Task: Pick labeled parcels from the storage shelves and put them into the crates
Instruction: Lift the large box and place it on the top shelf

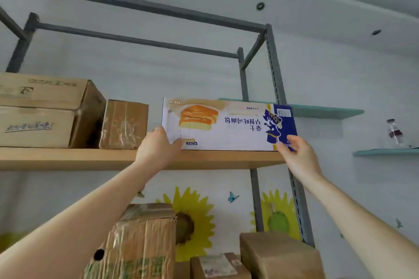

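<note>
A white and blue printed carton with a bread picture stands upside down on the upper wooden shelf, at its right end. My left hand holds the carton's lower left corner, thumb on the front face. My right hand grips its lower right corner, where the carton juts past the shelf post. Both arms reach upward.
Two stacked brown boxes and a small taped box share the upper shelf on the left. Below stand a taped carton, a brown box and a labeled parcel. Grey metal shelf posts rise on the right. Small teal wall shelves hang further right.
</note>
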`<state>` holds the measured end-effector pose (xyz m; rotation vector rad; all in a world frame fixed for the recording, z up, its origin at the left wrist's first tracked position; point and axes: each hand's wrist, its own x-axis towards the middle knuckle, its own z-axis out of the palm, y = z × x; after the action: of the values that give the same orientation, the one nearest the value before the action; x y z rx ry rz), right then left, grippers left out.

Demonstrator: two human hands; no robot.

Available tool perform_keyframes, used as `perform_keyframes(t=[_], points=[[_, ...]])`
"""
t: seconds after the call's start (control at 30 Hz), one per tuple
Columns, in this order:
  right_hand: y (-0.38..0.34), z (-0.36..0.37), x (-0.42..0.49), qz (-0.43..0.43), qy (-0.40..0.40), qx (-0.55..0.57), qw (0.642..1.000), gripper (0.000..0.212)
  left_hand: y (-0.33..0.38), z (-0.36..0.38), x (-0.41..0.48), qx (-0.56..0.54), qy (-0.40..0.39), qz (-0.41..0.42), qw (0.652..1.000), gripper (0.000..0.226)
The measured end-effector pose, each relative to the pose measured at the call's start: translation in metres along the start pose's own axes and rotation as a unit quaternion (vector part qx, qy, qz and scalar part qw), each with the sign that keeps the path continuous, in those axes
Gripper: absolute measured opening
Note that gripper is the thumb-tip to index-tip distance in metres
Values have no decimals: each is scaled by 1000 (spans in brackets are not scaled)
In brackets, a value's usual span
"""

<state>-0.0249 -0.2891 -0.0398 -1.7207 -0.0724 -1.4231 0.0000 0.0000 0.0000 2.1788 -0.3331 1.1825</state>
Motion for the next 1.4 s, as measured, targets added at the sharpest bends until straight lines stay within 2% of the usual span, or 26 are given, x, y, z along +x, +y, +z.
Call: perform_keyframes(t=[0.23,0.37,0.5,0.67,0.8,0.87,1.0,1.07,1.13,1.2,1.3,1.37,1.4], points=[[51,17,73,-53,48,-93,993,51,-1,38,33,57,60,-36,996,49],[75,23,92,-24,23,6,999,51,3,52,39,49,106,-78,990,51],[84,23,93,-28,22,47,998,57,3,58,42,31,122,-91,988,58],[78,12,85,-32,27,55,998,54,3,50,34,-43,136,-80,987,63],[62,-4,70,-31,37,103,993,52,4,32,18,-112,149,-41,982,65],[52,-11,64,-26,46,118,992,52,-1,22,9,-155,137,-7,978,69],[32,-26,51,-9,52,150,987,47,-17,-5,-4,-233,49,19,971,98],[26,-33,43,-12,34,197,980,33,-21,-17,-6,-248,35,28,968,93],[22,-42,40,-14,23,244,969,25,-20,-25,-8,-254,55,50,964,78],[22,-52,43,-10,11,282,959,33,-15,-29,-11,-270,114,59,954,60],[23,-61,44,11,-57,297,953,49,-6,-27,-11,-307,214,46,926,36],[24,-58,40,25,-100,290,951,64,2,-23,-9,-319,252,39,913,34],[25,-53,39,33,-104,286,952,57,7,-19,-7,-329,261,34,907,40]])
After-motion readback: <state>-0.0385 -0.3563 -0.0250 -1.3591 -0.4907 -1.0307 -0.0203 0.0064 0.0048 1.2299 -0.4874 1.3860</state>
